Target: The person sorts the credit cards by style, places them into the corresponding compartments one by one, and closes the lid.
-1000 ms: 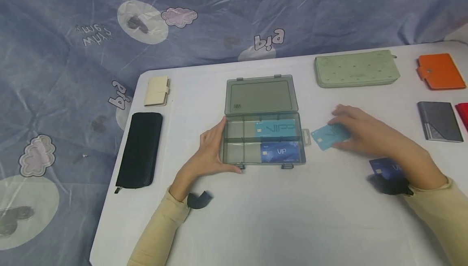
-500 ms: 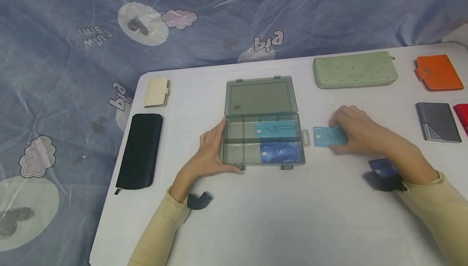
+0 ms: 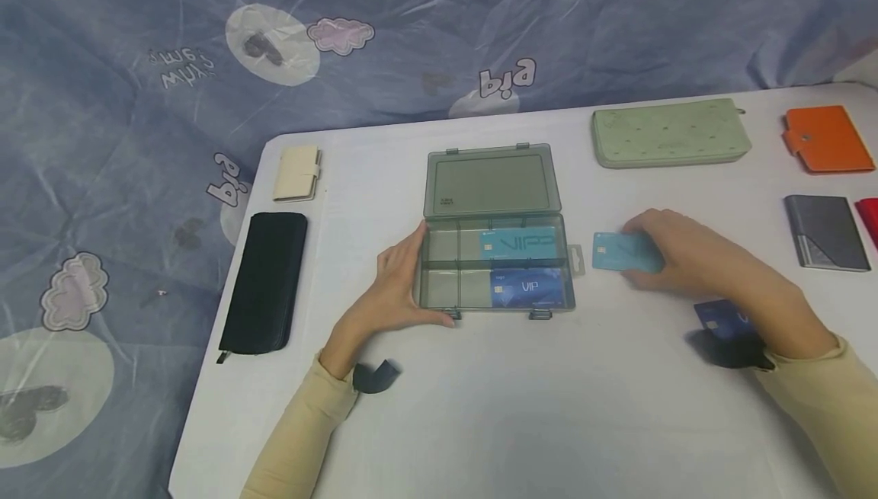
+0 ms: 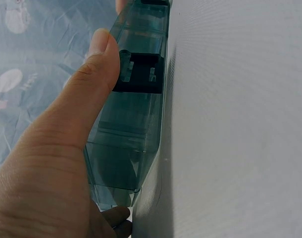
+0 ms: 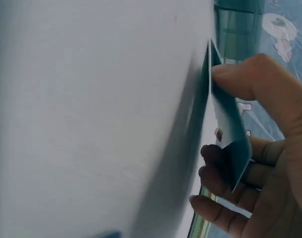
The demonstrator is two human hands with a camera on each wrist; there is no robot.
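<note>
My right hand (image 3: 686, 251) pinches a light-blue card (image 3: 620, 251) between thumb and fingers, to the right of the storage box. In the right wrist view, the card (image 5: 230, 121) is seen nearly edge-on, close over the tabletop. A see-through grey-green plastic storage box (image 3: 439, 286) lies with its lid (image 3: 490, 183) folded back. One light-blue VIP card (image 3: 517, 242) lies in the back row, and a dark-blue VIP card (image 3: 527, 287) in the front row. My left hand (image 3: 387, 286) holds the box's left end, its thumb beside a front latch (image 4: 141, 74).
Another dark-blue card (image 3: 723, 318) lies partly under my right forearm. On the right are a green wallet (image 3: 672, 133), an orange card holder (image 3: 828, 139), a grey card case (image 3: 826, 232) and a red item (image 3: 869, 217). A black wallet (image 3: 264, 282) and cream holder (image 3: 296, 173) lie left.
The light-blue card in my right hand has turned from slanted to nearly straight, staying right of the box. My left hand has kept its place on the box.
</note>
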